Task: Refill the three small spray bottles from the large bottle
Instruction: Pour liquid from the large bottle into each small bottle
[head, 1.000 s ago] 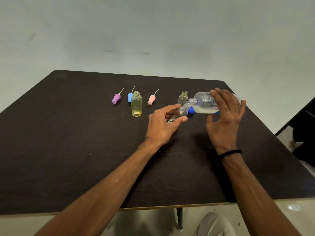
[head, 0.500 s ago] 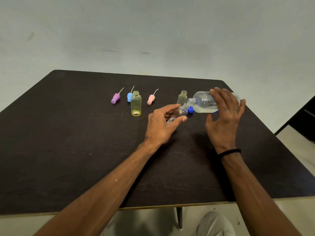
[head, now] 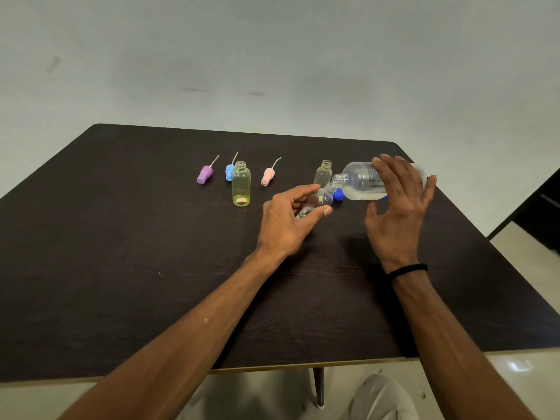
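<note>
Two hands over a dark table (head: pixel 121 253), both busy. Left hand (head: pixel 288 219): thumb and fingers curled round a small clear bottle (head: pixel 318 201), held tilted, its open neck up and to the right. Right hand (head: pixel 397 213): fingers spread over the body of the large bottle (head: pixel 360 180), thumb underneath, gripping it nearly on its side; the large bottle's open mouth sits just at the neck of the small clear bottle, and clear liquid lies along its lower side. Black band (head: pixel 406 269) on the right wrist.

Blue cap (head: pixel 338 195): on the table just beyond the left thumb, under the large bottle's neck, partly hidden.

Pale yellowish bottle (head: pixel 323 175): upright, uncapped, just beyond the left fingertips, close beside the large bottle's mouth; whether they touch cannot be told.

Yellow bottle (head: pixel 241 184): upright, uncapped, to the left of the left hand, apart from it.

Three spray tops, lying on their sides with thin tubes pointing away, further out from the left hand: pink top (head: pixel 268 176) between the yellow bottle and the hand; blue top (head: pixel 229 171) just behind the yellow bottle, partly hidden by it; purple top (head: pixel 205 174) furthest left
</note>
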`<control>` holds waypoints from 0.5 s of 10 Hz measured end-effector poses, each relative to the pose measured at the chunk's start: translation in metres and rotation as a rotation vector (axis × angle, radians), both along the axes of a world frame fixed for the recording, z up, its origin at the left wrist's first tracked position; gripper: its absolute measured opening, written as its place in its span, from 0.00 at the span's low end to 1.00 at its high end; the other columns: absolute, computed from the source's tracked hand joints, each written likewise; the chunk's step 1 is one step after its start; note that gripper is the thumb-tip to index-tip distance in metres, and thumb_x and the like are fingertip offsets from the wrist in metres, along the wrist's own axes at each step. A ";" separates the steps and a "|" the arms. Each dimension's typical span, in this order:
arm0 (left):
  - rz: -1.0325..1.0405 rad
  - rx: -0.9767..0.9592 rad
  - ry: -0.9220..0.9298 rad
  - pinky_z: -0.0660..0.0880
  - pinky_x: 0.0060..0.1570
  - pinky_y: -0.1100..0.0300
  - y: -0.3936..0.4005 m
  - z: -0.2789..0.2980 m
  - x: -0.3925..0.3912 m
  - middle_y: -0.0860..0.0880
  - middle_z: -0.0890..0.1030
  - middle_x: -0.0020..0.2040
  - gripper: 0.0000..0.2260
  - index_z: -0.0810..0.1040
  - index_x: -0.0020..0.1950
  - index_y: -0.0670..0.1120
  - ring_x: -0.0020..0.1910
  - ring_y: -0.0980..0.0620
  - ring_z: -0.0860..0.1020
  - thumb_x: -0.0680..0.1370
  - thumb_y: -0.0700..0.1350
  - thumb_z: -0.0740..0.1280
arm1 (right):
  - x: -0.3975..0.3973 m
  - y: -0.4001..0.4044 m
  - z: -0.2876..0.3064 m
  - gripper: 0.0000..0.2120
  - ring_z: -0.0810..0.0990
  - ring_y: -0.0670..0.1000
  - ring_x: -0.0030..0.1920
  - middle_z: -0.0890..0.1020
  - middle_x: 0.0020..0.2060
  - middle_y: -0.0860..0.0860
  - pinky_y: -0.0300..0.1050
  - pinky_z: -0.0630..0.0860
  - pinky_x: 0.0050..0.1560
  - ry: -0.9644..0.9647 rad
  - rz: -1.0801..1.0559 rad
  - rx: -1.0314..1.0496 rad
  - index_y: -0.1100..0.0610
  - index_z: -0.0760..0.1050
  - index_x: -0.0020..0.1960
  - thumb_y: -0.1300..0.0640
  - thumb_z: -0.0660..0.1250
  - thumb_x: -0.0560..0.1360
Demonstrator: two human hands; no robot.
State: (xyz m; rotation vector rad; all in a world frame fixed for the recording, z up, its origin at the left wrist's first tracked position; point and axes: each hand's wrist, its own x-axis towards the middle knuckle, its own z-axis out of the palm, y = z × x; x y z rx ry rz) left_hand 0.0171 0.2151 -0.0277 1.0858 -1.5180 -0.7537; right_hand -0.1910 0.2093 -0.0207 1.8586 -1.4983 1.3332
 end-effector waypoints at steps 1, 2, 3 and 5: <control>0.000 -0.002 -0.005 0.81 0.61 0.62 0.000 0.001 0.000 0.54 0.87 0.55 0.23 0.84 0.68 0.49 0.55 0.62 0.84 0.73 0.48 0.81 | 0.000 0.000 0.001 0.39 0.69 0.53 0.80 0.76 0.75 0.51 0.75 0.48 0.80 -0.003 0.000 0.002 0.54 0.75 0.76 0.75 0.72 0.67; -0.002 -0.004 -0.008 0.80 0.60 0.64 0.001 0.001 0.000 0.54 0.87 0.55 0.23 0.84 0.68 0.49 0.55 0.62 0.84 0.73 0.48 0.81 | -0.001 0.000 0.001 0.39 0.69 0.53 0.80 0.76 0.75 0.51 0.75 0.48 0.80 -0.001 -0.001 0.000 0.54 0.75 0.76 0.75 0.72 0.67; -0.001 -0.009 -0.015 0.80 0.60 0.66 0.001 0.001 0.001 0.54 0.87 0.56 0.23 0.83 0.68 0.49 0.55 0.62 0.84 0.74 0.48 0.81 | -0.001 0.000 0.000 0.39 0.69 0.53 0.80 0.76 0.75 0.51 0.74 0.48 0.80 0.000 0.001 -0.002 0.54 0.75 0.76 0.75 0.72 0.67; -0.003 -0.008 -0.014 0.80 0.60 0.66 0.001 0.001 0.000 0.53 0.87 0.56 0.24 0.83 0.68 0.48 0.55 0.63 0.84 0.74 0.48 0.81 | 0.000 0.000 0.000 0.39 0.69 0.54 0.79 0.76 0.75 0.51 0.75 0.48 0.80 -0.001 0.002 -0.005 0.54 0.75 0.76 0.75 0.72 0.67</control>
